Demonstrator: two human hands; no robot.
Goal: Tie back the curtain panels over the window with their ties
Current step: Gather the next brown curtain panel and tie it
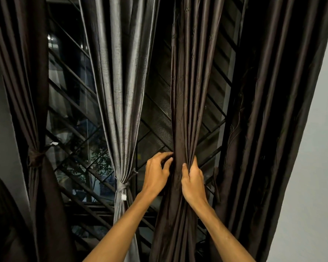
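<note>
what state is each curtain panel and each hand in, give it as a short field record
far-left brown panel: cinched by a dark tie
grey panel: cinched by a grey tie
middle brown panel: bunched, no tie round it yet
left hand: fingers curled round the bunch's left edge
right hand: pinching folds on its right side
far-right brown panel: hanging loose
window grille: diagonal bars, dark outside

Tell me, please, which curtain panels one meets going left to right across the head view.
The tied dark brown panel → tied grey panel → gathered brown panel → loose dark panel → pale wall.
</note>
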